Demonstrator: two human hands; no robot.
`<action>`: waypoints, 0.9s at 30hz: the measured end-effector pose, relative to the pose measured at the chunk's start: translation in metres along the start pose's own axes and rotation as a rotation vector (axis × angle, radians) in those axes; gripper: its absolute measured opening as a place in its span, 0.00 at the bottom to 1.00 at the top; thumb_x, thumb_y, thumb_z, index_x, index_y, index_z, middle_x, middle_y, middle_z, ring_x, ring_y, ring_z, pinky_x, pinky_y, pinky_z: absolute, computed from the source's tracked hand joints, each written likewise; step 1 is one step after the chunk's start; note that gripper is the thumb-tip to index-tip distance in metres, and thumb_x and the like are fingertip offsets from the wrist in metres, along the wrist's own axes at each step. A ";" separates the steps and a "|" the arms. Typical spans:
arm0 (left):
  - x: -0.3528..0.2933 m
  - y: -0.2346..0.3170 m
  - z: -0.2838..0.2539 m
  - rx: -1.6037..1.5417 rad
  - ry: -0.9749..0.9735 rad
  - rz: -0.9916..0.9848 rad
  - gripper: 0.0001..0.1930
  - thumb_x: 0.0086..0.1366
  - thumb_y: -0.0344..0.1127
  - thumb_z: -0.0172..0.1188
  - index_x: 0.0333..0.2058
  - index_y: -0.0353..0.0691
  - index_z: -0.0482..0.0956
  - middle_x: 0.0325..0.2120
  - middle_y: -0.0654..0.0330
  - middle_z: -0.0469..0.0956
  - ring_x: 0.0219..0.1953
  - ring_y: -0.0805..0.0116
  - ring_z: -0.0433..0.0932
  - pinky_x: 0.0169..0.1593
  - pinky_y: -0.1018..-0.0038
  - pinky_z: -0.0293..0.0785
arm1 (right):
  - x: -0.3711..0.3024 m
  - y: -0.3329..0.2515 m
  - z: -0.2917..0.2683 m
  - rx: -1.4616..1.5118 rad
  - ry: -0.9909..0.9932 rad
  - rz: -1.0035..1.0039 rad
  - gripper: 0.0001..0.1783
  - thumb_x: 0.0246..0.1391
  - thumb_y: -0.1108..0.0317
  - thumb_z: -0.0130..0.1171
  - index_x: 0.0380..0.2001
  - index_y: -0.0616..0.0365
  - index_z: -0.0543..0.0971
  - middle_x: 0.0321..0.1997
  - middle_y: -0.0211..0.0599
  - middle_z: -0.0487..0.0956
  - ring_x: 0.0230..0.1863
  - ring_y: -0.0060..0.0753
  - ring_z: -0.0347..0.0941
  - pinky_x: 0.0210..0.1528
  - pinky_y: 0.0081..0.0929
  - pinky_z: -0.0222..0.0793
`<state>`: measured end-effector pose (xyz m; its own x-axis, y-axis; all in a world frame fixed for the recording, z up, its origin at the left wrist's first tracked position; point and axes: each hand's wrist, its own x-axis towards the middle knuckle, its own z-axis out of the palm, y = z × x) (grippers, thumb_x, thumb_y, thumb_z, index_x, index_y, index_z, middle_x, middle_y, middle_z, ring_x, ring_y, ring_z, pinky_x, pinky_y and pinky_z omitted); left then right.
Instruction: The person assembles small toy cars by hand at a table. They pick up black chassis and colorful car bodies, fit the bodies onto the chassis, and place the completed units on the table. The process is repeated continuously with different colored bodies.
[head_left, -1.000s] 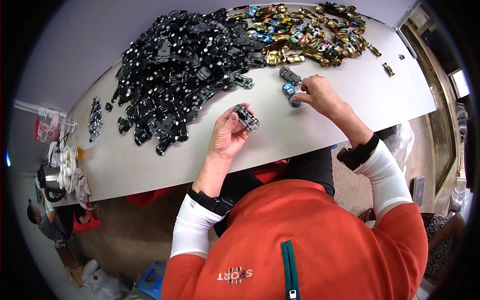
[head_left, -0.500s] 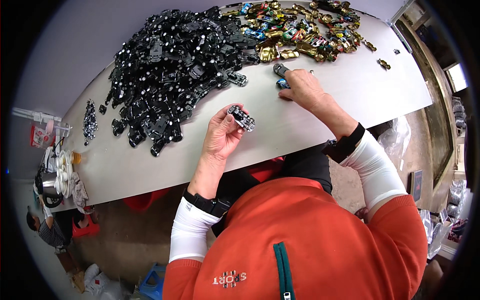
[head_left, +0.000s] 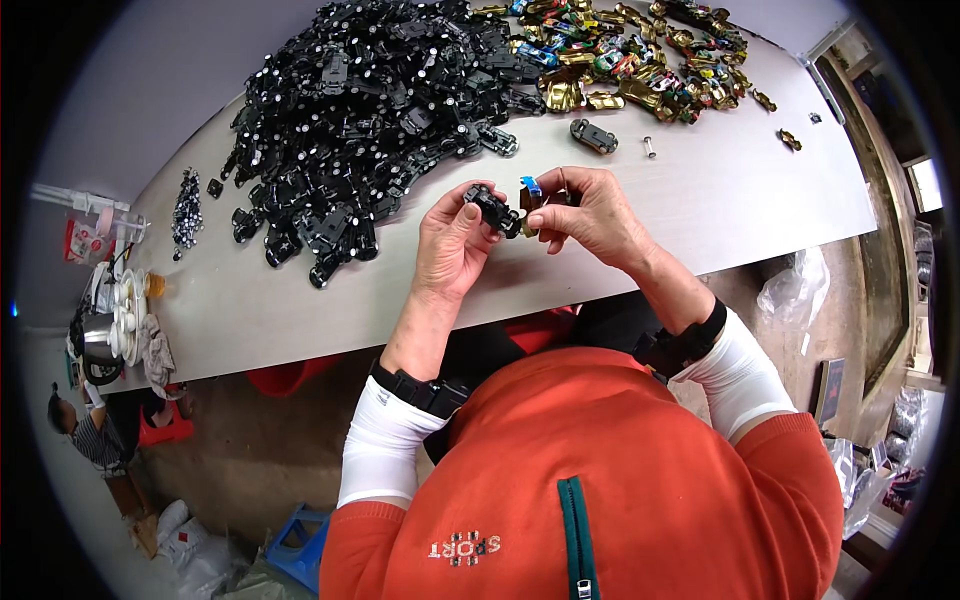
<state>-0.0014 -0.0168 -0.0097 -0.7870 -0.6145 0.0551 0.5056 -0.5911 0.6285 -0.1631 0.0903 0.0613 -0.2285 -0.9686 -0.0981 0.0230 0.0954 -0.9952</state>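
Above the pale table (head_left: 300,325), the right hand (head_left: 592,215), pinching a blue car top (head_left: 530,186), has just come beside the black car bottom (head_left: 491,209) in the left hand's grip (head_left: 446,245), so both parts are close together.

Long pale table (head_left: 280,315), greyish-lavender wall (head_left: 165,90), brown floor (head_left: 290,430), blue plastic stool (head_left: 298,545)

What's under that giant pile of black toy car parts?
The pile rests on the table, whose pale top shows in front. Anything else beneath is covered by the pile, so I can't tell.
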 end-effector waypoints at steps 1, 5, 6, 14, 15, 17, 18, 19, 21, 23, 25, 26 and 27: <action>0.000 0.001 0.000 0.013 0.004 0.011 0.18 0.59 0.35 0.61 0.46 0.33 0.72 0.39 0.54 0.76 0.36 0.70 0.77 0.33 0.79 0.77 | 0.000 0.000 0.001 0.004 0.008 -0.005 0.11 0.48 0.76 0.61 0.35 0.70 0.75 0.24 0.38 0.78 0.23 0.23 0.75 0.20 0.18 0.75; -0.001 0.003 0.001 0.038 0.028 0.055 0.16 0.58 0.33 0.61 0.45 0.34 0.73 0.38 0.54 0.77 0.36 0.69 0.78 0.34 0.78 0.78 | 0.000 -0.003 0.004 0.003 0.025 -0.027 0.10 0.47 0.76 0.62 0.33 0.71 0.74 0.24 0.40 0.78 0.23 0.24 0.76 0.21 0.19 0.75; -0.001 0.004 0.002 0.041 0.036 0.061 0.16 0.58 0.32 0.61 0.44 0.34 0.73 0.38 0.54 0.77 0.36 0.69 0.78 0.35 0.78 0.78 | 0.000 -0.003 0.004 0.004 0.029 -0.033 0.10 0.47 0.76 0.62 0.32 0.71 0.74 0.24 0.41 0.78 0.23 0.25 0.76 0.21 0.19 0.76; -0.003 0.003 0.009 0.055 0.062 0.058 0.15 0.57 0.30 0.61 0.44 0.32 0.74 0.37 0.55 0.77 0.36 0.69 0.78 0.35 0.76 0.79 | 0.002 -0.001 0.010 -0.117 0.042 -0.007 0.11 0.46 0.76 0.63 0.33 0.69 0.74 0.24 0.37 0.77 0.23 0.24 0.75 0.23 0.21 0.76; -0.003 0.003 0.010 0.053 0.080 0.067 0.15 0.58 0.29 0.61 0.43 0.32 0.74 0.36 0.55 0.77 0.35 0.69 0.77 0.35 0.75 0.79 | 0.002 0.000 0.010 -0.124 0.043 -0.005 0.10 0.46 0.76 0.63 0.32 0.69 0.74 0.23 0.37 0.77 0.23 0.24 0.75 0.23 0.21 0.76; -0.004 0.004 0.014 0.056 0.060 0.072 0.15 0.57 0.28 0.61 0.43 0.31 0.74 0.36 0.55 0.77 0.35 0.70 0.77 0.35 0.75 0.78 | 0.002 -0.002 0.012 -0.156 0.048 -0.020 0.10 0.46 0.76 0.63 0.31 0.68 0.74 0.23 0.37 0.77 0.23 0.23 0.75 0.23 0.20 0.75; -0.004 0.005 0.016 0.058 0.049 0.074 0.14 0.57 0.27 0.61 0.43 0.31 0.74 0.36 0.56 0.77 0.35 0.70 0.77 0.35 0.76 0.78 | 0.001 -0.003 0.012 -0.173 0.051 -0.028 0.10 0.46 0.76 0.63 0.31 0.68 0.74 0.23 0.36 0.77 0.23 0.23 0.75 0.23 0.20 0.75; -0.004 0.005 0.018 0.057 0.041 0.071 0.14 0.57 0.27 0.61 0.43 0.31 0.74 0.36 0.56 0.78 0.34 0.70 0.77 0.35 0.76 0.78 | 0.001 -0.004 0.013 -0.179 0.053 -0.030 0.10 0.46 0.76 0.63 0.31 0.68 0.74 0.23 0.36 0.77 0.23 0.22 0.75 0.23 0.19 0.74; -0.004 0.007 0.021 0.059 0.028 0.067 0.14 0.56 0.26 0.62 0.42 0.31 0.74 0.35 0.57 0.78 0.34 0.71 0.77 0.36 0.76 0.77 | 0.000 -0.005 0.015 -0.191 0.053 -0.036 0.10 0.45 0.77 0.64 0.30 0.68 0.73 0.22 0.36 0.76 0.23 0.21 0.75 0.22 0.18 0.73; -0.002 0.007 0.023 0.100 0.030 0.063 0.14 0.55 0.25 0.62 0.41 0.30 0.74 0.35 0.57 0.78 0.34 0.71 0.76 0.37 0.77 0.76 | -0.001 -0.005 0.016 -0.304 0.076 -0.174 0.12 0.42 0.76 0.66 0.29 0.68 0.73 0.21 0.37 0.76 0.21 0.22 0.74 0.21 0.19 0.71; -0.002 0.008 0.027 0.129 0.020 0.070 0.16 0.52 0.24 0.64 0.41 0.31 0.75 0.34 0.58 0.78 0.35 0.71 0.76 0.38 0.77 0.74 | -0.004 -0.005 0.019 -0.391 0.091 -0.269 0.15 0.40 0.76 0.67 0.31 0.66 0.72 0.21 0.37 0.74 0.20 0.22 0.73 0.21 0.21 0.69; -0.002 0.008 0.030 0.166 0.024 0.098 0.17 0.51 0.25 0.66 0.41 0.31 0.75 0.34 0.58 0.78 0.36 0.72 0.76 0.38 0.77 0.74 | -0.005 -0.007 0.020 -0.422 0.094 -0.301 0.17 0.39 0.76 0.68 0.32 0.65 0.72 0.22 0.36 0.74 0.20 0.23 0.73 0.21 0.21 0.69; -0.002 0.008 0.030 0.168 0.001 0.106 0.17 0.51 0.25 0.66 0.41 0.31 0.75 0.35 0.59 0.77 0.36 0.72 0.76 0.38 0.78 0.74 | -0.007 -0.011 0.021 -0.429 0.087 -0.316 0.20 0.38 0.76 0.68 0.36 0.61 0.71 0.22 0.37 0.74 0.21 0.26 0.73 0.22 0.23 0.69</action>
<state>-0.0059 -0.0048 0.0187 -0.7325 -0.6688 0.1272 0.5190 -0.4277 0.7401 -0.1415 0.0907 0.0734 -0.2406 -0.9444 0.2243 -0.4550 -0.0944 -0.8855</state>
